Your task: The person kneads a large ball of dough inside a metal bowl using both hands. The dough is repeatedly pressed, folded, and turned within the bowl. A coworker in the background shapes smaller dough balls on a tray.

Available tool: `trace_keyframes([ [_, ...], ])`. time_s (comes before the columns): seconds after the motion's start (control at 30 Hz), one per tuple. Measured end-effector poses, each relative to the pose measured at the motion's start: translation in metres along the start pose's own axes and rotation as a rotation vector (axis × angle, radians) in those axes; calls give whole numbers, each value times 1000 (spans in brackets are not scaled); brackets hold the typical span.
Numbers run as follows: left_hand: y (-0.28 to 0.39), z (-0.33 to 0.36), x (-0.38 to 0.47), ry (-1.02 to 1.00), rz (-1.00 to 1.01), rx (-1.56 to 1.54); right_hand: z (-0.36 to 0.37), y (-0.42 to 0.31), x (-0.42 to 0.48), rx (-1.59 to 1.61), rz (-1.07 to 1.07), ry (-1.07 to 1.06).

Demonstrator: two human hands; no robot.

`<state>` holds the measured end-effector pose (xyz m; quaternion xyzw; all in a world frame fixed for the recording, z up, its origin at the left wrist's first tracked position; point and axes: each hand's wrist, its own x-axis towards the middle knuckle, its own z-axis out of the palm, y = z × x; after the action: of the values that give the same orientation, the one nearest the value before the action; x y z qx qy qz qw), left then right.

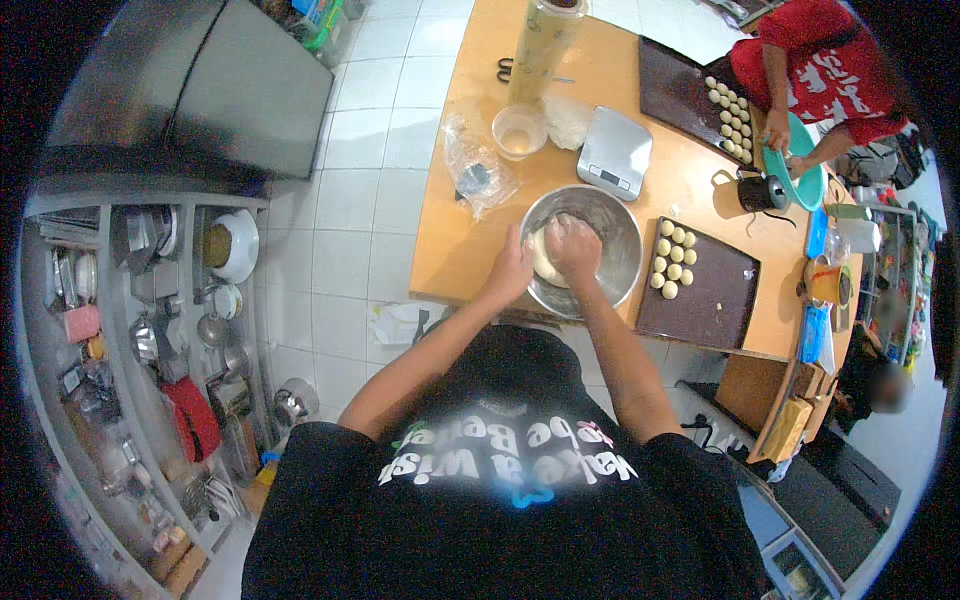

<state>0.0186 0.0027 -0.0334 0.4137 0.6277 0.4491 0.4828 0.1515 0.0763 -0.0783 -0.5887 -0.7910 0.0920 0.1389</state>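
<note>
A steel mixing bowl (621, 259) stands at the near edge of the wooden table, with a lump of pale dough (549, 262) inside. My left hand (512, 264) grips the bowl's left rim, thumb up along the wall. Inside the bowl, my right hand (574, 246) presses into the dough with curled fingers, which are partly hidden. Right of the bowl, a dark baking tray (709, 307) carries several round dough balls (675, 255) in rows. A digital kitchen scale (616, 150) lies just beyond the bowl.
On the table (442, 262) are a clear plastic bag (480, 176), a plastic tub (519, 133), a wrap roll (544, 56) and scissors (505, 70). Across it, a person in red (817, 67) works in a teal basin (806, 176) beside another tray (671, 82) and a dark jug (757, 193).
</note>
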Motion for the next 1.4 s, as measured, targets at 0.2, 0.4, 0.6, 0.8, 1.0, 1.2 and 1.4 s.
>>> trace_keyframes([
  [0.2, -39, 3, 11, 59, -261, -108, 4, -9, 10, 683, 784, 83],
  [0.4, -4, -12, 36, 146, -26, 78, -42, 0, -1, 1020, 791, -129],
  [0.6, -6, -16, 50, 53, 56, 64, -74, -20, -9, 464, 274, -164],
  [0.8, -8, -19, 54, 49, 49, 23, -97, -41, -1, 266, 41, -312],
  [1.0, -7, -16, 56, 86, 29, 133, -113, -53, -27, 100, 127, -371],
  [1.2, -15, -17, 56, 98, 60, 84, -90, -72, -32, -34, 128, -341],
  [1.4, -11, -18, 53, 55, -42, 37, -67, -70, -22, 14, 89, -347],
])
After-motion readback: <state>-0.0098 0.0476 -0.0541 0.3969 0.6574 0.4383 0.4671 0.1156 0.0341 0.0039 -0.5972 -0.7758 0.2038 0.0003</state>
